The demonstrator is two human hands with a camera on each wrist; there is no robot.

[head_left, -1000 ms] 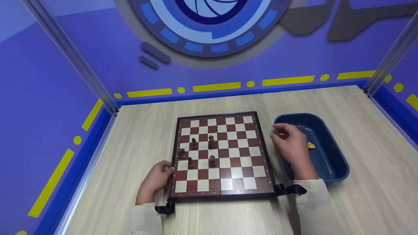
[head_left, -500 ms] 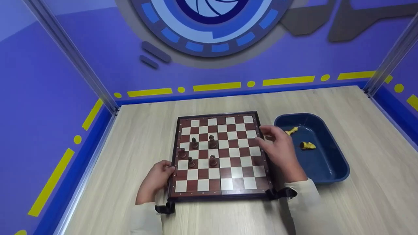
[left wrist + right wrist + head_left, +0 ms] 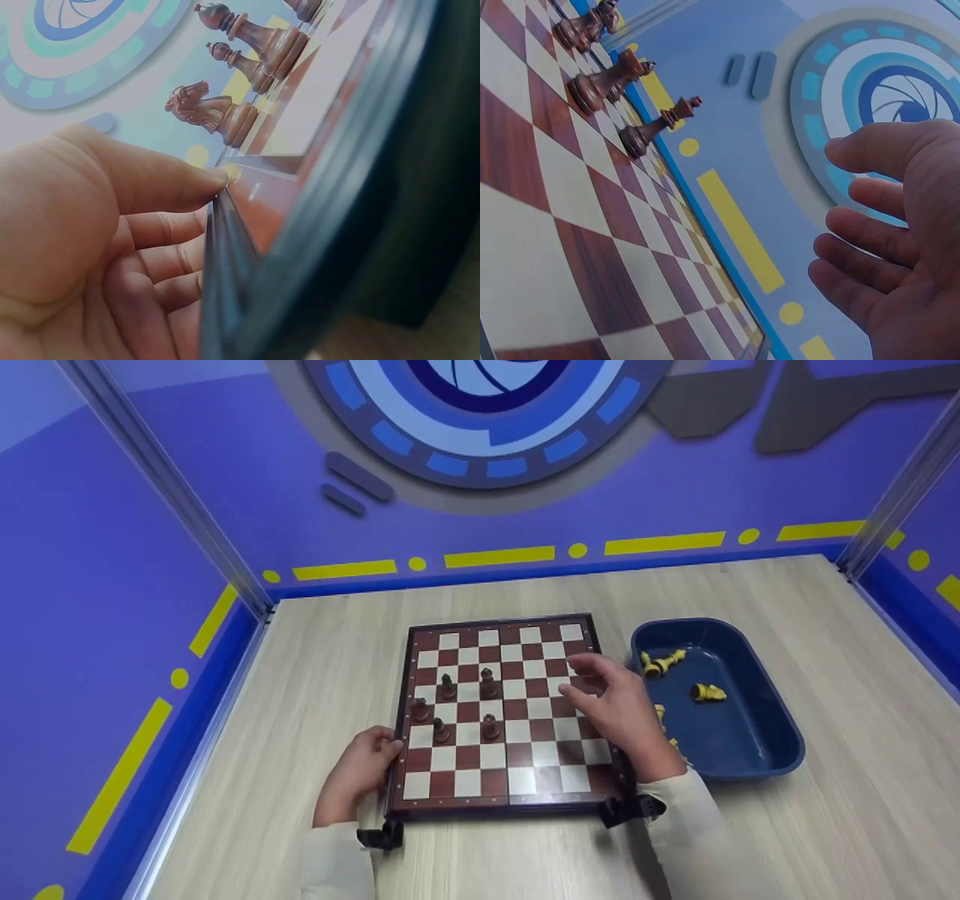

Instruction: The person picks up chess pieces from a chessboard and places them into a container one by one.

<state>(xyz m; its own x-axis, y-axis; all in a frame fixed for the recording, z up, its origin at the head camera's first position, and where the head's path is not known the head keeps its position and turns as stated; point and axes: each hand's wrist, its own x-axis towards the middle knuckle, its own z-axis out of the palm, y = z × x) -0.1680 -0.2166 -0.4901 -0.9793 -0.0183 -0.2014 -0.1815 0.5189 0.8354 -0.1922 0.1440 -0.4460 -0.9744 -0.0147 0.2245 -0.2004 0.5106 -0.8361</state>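
Observation:
A brown and white chessboard (image 3: 544, 754) lies on the table. My left hand (image 3: 361, 771) grips its left edge, the thumb (image 3: 172, 180) on the rim and the other fingers against the side. Several dark brown chess pieces stand upright on the board's left half, among them a king (image 3: 489, 685), a rook (image 3: 490, 727) and a knight (image 3: 420, 710). My right hand (image 3: 619, 712) hovers over the right side of the board, fingers spread and nothing between them. In the right wrist view, the thumb and fingers of the right hand (image 3: 915, 240) are apart above the squares.
Just right of the board stands a dark blue tray (image 3: 757, 727). Yellow chess pieces (image 3: 707, 692) lie on their sides in it, some partly behind the right hand and forearm. Blue printed panels (image 3: 247, 495) wall in the table at the back and sides.
My right hand has moved left from over the tray to above the board's right side, uncovering more yellow pieces. The left hand and the brown pieces have stayed where they were.

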